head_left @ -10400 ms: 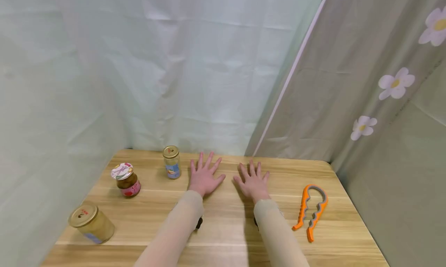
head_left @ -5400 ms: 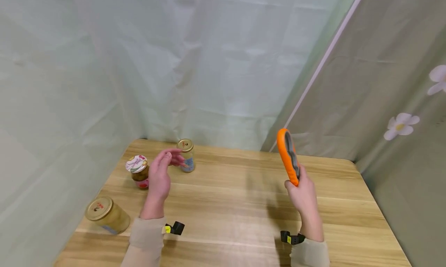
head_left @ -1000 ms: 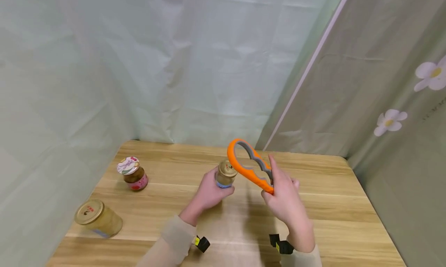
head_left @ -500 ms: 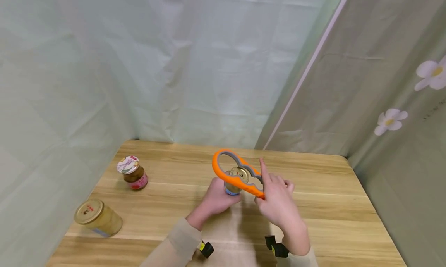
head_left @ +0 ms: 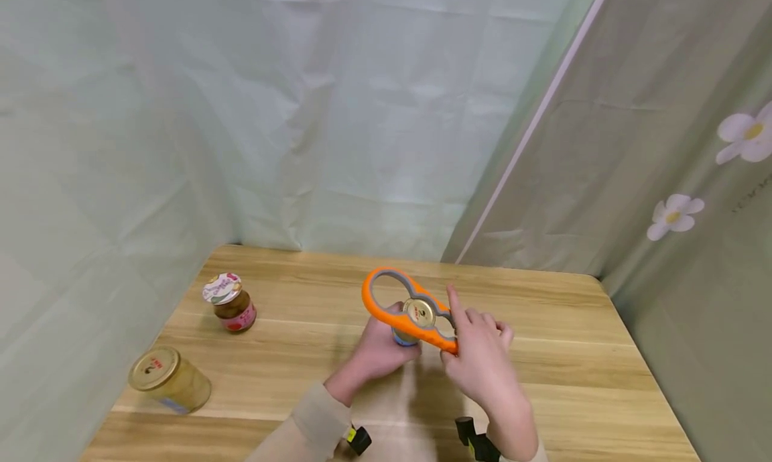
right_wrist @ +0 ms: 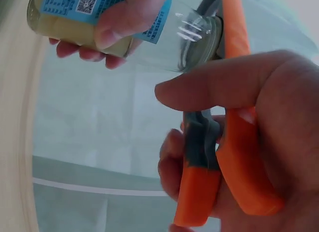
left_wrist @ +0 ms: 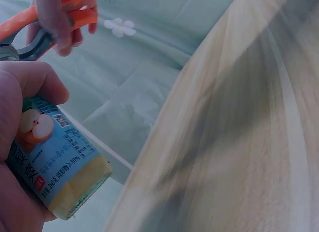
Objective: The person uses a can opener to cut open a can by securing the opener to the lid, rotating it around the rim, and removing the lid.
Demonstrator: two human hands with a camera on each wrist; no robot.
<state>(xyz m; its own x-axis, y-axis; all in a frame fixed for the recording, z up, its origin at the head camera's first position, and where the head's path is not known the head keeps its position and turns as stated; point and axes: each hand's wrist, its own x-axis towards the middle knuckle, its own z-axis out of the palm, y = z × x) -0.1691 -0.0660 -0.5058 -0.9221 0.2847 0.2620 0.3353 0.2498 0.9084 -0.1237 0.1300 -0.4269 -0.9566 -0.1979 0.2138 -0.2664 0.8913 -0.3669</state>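
My left hand holds a small glass jar, with a blue label and a gold lid, above the table. Its thumb and fingers wrap the jar's body; in the left wrist view the jar is tilted with its base in sight. My right hand grips the handles of an orange jar opener lined in grey, index finger pointing forward. The opener's middle notches sit around the gold lid, its wide loop lying to the left. In the right wrist view the jar's neck shows beside the opener.
On the wooden table, a jar with a pink label and patterned lid stands at the left. A bigger gold-lidded jar is nearer the front left. Curtains rise behind the table.
Both hands lay flat on the table at first. The right took up the opener, the left lifted the jar from the back left to the middle. The opener has come down around the lid.
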